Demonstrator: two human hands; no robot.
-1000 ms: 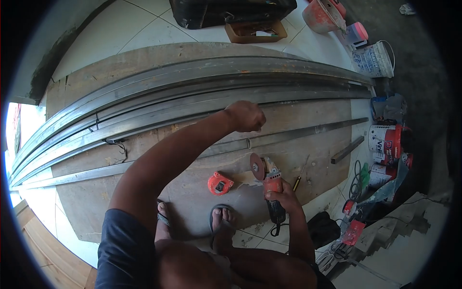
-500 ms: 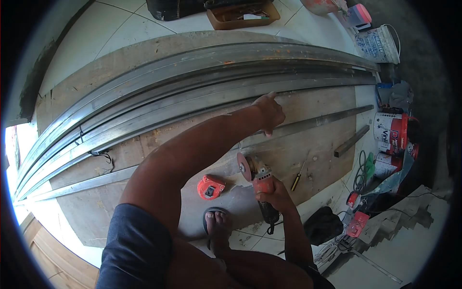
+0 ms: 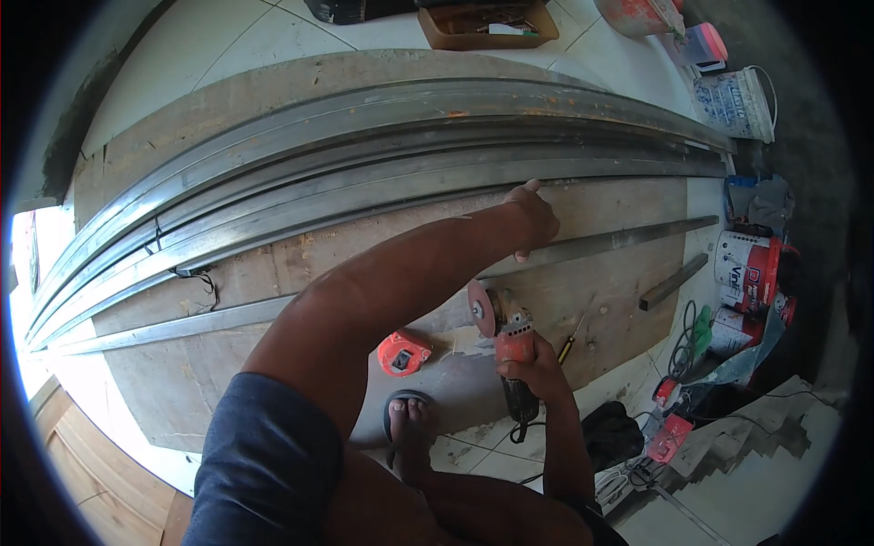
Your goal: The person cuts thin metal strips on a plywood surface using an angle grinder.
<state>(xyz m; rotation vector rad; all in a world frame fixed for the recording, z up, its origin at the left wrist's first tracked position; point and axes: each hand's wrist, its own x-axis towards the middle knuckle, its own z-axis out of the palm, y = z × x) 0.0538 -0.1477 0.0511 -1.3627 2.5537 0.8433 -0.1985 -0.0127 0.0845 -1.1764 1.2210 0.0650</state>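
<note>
My left arm reaches across a long thin steel bar (image 3: 628, 238). My left hand (image 3: 537, 218) is closed over the bar, thumb on the near side; its other fingers are partly hidden. An angle grinder (image 3: 515, 350) with a reddish disc is in my right hand (image 3: 544, 369), fingers wrapped round its body. The disc is just on the near side of the bar, apart from it as far as I can see. A red tape measure (image 3: 402, 353) lies left of the grinder. To its right lies a yellow-handled screwdriver (image 3: 566, 348), close to my right hand.
Several long steel tubes (image 3: 382, 114) lie side by side on the wooden board (image 3: 209, 382). A short steel piece (image 3: 672, 282) sits at the board's right. Paint cans (image 3: 745, 264), a bucket (image 3: 736, 105) and cables (image 3: 683, 341) line the right side. A tool tray (image 3: 487, 36) is at the back.
The view has shifted, moving most of the scene to the right in the picture. The grinder has moved slightly right, nearer the screwdriver. My left hand stays at the bar.
</note>
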